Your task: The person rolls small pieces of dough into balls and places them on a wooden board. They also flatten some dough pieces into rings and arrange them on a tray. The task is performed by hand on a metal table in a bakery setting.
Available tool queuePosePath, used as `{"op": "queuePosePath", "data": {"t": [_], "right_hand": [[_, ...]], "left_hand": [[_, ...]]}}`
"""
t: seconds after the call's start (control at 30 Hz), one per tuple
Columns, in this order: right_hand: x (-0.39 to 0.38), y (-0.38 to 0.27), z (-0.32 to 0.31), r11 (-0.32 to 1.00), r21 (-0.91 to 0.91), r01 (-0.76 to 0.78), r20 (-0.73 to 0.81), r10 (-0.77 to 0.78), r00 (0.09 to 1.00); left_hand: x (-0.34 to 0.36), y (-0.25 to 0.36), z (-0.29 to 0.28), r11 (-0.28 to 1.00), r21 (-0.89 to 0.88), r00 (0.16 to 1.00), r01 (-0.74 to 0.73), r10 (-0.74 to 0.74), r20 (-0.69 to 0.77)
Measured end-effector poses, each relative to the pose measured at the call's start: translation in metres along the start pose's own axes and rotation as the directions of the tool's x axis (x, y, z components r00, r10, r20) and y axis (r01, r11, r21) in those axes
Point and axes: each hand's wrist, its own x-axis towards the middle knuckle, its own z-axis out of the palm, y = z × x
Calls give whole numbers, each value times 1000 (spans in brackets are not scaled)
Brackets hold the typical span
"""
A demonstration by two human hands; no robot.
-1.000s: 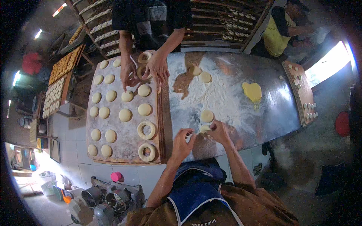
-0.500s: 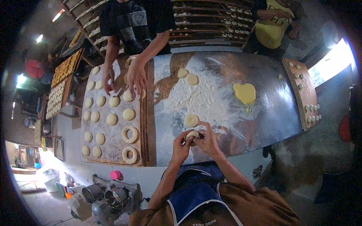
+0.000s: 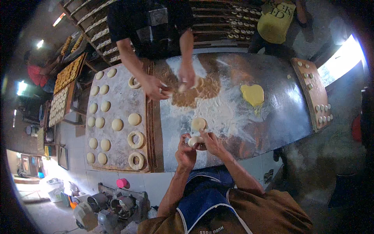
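Both my hands are raised over the near edge of the worktable, closed on one pale piece of dough (image 3: 194, 141). My left hand (image 3: 186, 154) grips its left side, and my right hand (image 3: 213, 145) pinches the right side. Fingers cover part of the dough, so its full shape is hidden. Just beyond my fingertips a round dough ball (image 3: 198, 123) sits on the floured metal tabletop (image 3: 222, 113).
A wooden board (image 3: 113, 140) at left bears several dough balls and two near dough rings (image 3: 135, 140). Opposite, a co-worker's blurred hands (image 3: 157, 88) reach over the flour. Yellow fat (image 3: 253, 94) lies right of centre; another board (image 3: 311, 93) stands at the right end.
The co-worker's hands have swung right from the board to the floured table, and two dough balls are gone from the board. My hands have turned the dough slightly, still holding it.
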Motion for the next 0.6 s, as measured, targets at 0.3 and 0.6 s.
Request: {"op": "queuePosePath", "data": {"t": [0.3, 0.6], "right_hand": [[-7, 35, 63, 961, -171, 220, -111, -240, 964], [-6, 29, 119, 948, -149, 281, -87, -295, 951]], "left_hand": [[4, 19, -27, 506, 855, 938, -115, 338, -74], [-12, 61, -64, 804, 388, 855, -452, 514, -69]]}}
